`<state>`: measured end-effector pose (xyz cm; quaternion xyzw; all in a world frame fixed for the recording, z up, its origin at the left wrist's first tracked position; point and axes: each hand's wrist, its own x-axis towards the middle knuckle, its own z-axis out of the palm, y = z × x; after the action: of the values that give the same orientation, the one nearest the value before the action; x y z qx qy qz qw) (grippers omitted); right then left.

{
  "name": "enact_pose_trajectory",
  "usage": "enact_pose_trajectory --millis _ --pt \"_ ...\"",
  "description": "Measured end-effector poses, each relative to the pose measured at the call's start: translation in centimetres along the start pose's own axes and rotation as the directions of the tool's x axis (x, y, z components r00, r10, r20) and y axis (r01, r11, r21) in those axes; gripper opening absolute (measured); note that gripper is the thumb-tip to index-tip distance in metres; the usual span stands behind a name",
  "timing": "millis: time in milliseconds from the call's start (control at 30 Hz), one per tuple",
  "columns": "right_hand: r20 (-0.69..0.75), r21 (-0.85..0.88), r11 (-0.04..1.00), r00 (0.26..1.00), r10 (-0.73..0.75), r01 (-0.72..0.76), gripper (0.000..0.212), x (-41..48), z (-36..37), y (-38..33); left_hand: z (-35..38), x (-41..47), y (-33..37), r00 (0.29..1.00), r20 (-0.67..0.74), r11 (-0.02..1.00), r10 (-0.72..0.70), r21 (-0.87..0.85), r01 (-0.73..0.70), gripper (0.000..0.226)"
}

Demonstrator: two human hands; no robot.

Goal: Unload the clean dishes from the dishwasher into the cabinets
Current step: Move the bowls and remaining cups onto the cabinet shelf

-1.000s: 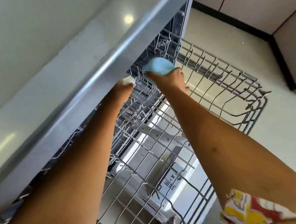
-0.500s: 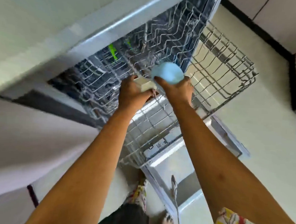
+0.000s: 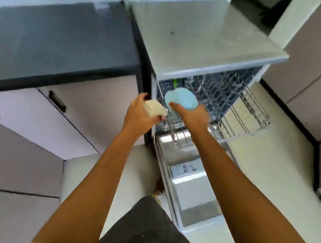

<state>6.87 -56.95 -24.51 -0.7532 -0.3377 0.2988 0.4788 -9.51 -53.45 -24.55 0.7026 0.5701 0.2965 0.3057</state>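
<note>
My right hand (image 3: 191, 117) grips a light blue bowl (image 3: 182, 100), held above the left front of the pulled-out wire rack (image 3: 249, 115). My left hand (image 3: 140, 114) holds a small cream square dish (image 3: 153, 109), just left of the open dishwasher (image 3: 206, 47). Both dishes are clear of the rack. The dishwasher door (image 3: 191, 188) lies folded down below my arms. The rack's visible part holds no dishes; its inner part is dark and blurred.
A dark countertop (image 3: 63, 42) runs to the left of the dishwasher, over pale cabinet doors (image 3: 78, 117) with a black handle (image 3: 57, 101). More cabinets (image 3: 311, 73) stand on the right. Pale floor (image 3: 268, 173) lies around the door.
The view has pulled back and up from the rack. Both hands lifted their dishes out of the rack and toward me, the left hand moving leftward past the dishwasher's edge.
</note>
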Motion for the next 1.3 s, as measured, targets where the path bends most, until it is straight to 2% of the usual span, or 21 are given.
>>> enact_pose_trajectory --millis 67,200,467,567,633,733,933,1000,1100,1233,1300 --pt "0.026 0.004 0.997 0.997 -0.076 0.076 0.076 -1.3 1.0 -3.2 -3.7 -0.6 0.2 0.999 -0.039 1.0 0.003 -0.013 -0.004 0.089" --pt "0.094 0.021 0.982 0.978 -0.188 0.187 0.09 -4.1 4.2 -10.1 -11.1 -1.3 0.4 0.987 -0.162 0.999 0.017 -0.035 -0.023 0.092" --pt "0.183 0.069 0.915 0.897 -0.402 0.397 0.087 -5.7 13.2 -22.9 -24.3 3.0 -0.7 0.933 -0.359 0.999 0.033 0.004 -0.034 0.097" --pt "0.178 0.089 0.867 0.848 -0.499 0.491 0.07 -5.1 17.3 -28.2 -29.7 6.4 -1.3 0.904 -0.425 0.999 0.037 0.007 -0.037 0.097" --pt "0.158 0.121 0.847 0.832 -0.531 0.518 0.069 -4.8 20.2 -32.4 -34.0 9.1 -1.5 0.883 -0.467 0.998 0.058 0.017 -0.056 0.097" --pt "0.116 0.176 0.815 0.811 -0.574 0.552 0.082 -3.8 24.4 -39.2 -40.8 14.0 -0.8 0.824 -0.546 0.989 0.148 0.086 -0.121 0.1" --pt "0.016 0.328 0.701 0.738 -0.674 0.633 0.085 -1.6 28.9 -51.7 -52.7 21.8 2.9 0.636 -0.678 0.925 0.368 0.337 -0.176 0.102" --pt "-0.013 0.34 0.665 0.711 -0.703 0.665 0.085 -0.3 29.1 -54.8 -54.8 24.1 4.1 0.573 -0.704 0.906 0.419 0.368 -0.209 0.101" --pt "-0.065 0.33 0.629 0.681 -0.729 0.704 0.082 1.7 28.4 -59.1 -56.6 27.1 6.1 0.521 -0.724 0.892 0.453 0.375 -0.255 0.1" --pt "-0.166 0.281 0.551 0.605 -0.778 0.786 0.062 4.5 26.7 -64.6 -58.4 30.4 9.5 0.448 -0.746 0.868 0.493 0.382 -0.318 0.098" --pt "-0.211 0.28 0.507 0.567 -0.796 0.815 0.064 6.2 25.8 -67.7 -59.7 32.3 11.4 0.387 -0.76 0.841 0.522 0.384 -0.38 0.097"
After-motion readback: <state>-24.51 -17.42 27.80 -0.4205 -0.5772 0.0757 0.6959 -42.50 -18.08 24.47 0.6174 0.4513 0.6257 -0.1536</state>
